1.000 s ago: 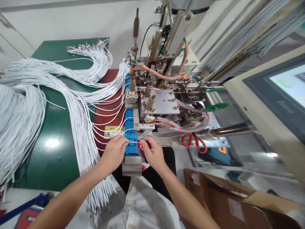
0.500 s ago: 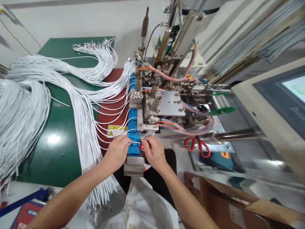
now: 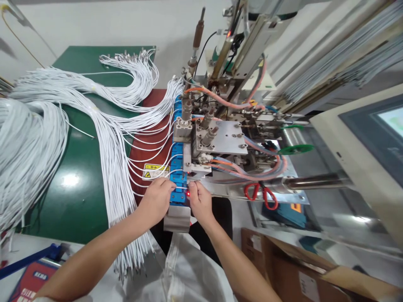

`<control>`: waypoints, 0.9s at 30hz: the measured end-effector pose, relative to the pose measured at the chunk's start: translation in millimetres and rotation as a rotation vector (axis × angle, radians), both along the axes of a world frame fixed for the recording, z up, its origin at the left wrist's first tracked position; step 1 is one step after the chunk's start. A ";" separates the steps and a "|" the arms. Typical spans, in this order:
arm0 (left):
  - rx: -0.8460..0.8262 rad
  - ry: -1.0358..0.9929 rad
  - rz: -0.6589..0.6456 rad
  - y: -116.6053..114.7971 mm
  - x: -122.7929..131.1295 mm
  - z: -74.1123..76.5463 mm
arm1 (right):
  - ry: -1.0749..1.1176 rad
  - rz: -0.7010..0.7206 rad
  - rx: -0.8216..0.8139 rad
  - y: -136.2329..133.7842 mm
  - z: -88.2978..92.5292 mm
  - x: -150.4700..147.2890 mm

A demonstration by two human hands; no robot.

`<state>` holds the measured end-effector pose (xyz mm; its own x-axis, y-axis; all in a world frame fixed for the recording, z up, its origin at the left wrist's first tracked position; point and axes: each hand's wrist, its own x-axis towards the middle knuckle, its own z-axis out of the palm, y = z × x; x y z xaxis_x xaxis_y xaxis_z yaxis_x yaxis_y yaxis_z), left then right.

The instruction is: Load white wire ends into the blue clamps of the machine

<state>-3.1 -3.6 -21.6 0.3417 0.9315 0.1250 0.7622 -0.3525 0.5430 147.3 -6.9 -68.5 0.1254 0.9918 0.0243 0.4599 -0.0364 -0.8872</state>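
Note:
My left hand pinches a white cable at the left side of a row of blue fixture blocks. The cable's short end crosses the blocks toward my right hand, whose thumb and fingers are closed at the blocks' right edge. What sits between those right fingertips is too small to make out. A red light glows just below them. Other white cables run from the bundle on the left into the blocks farther up. The blocks pass under a machine's metal plate.
Left of the machine, a green table bears large bundles of white cables. Red-handled scissors lie on the machine's metal base. A wire spool with green flanges sits right, near a screen. A cardboard box stands lower right.
My right fingers have drawn closer together and straightened upward at the blocks' edge. My left hand keeps its pinch on the cable. The whole view has shifted slightly.

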 end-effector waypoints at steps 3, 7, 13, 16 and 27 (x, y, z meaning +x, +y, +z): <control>0.043 0.073 0.003 -1.8 1.3 1.3 | 0.021 -0.013 0.003 -0.8 -2.9 -2.4; 0.144 0.219 -0.020 -2.9 1.4 4.3 | 0.028 -0.014 -0.032 -0.1 0.2 0.4; 0.169 0.282 -0.164 -4.1 -9.6 15.5 | 0.209 -0.179 -0.003 2.0 5.9 16.5; 0.115 0.318 -0.254 -11.6 -23.4 31.4 | 0.306 -0.196 0.004 -1.0 8.7 26.5; -0.215 0.318 -0.489 -26.7 -51.4 53.1 | 0.445 -0.150 -0.034 -11.9 17.2 30.5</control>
<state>-54.4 -30.3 31.5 0.7250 0.6507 -0.2260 0.6762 -0.6099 0.4133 177.8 -18.8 -51.4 0.2581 0.9613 -0.0969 0.0228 -0.1063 -0.9941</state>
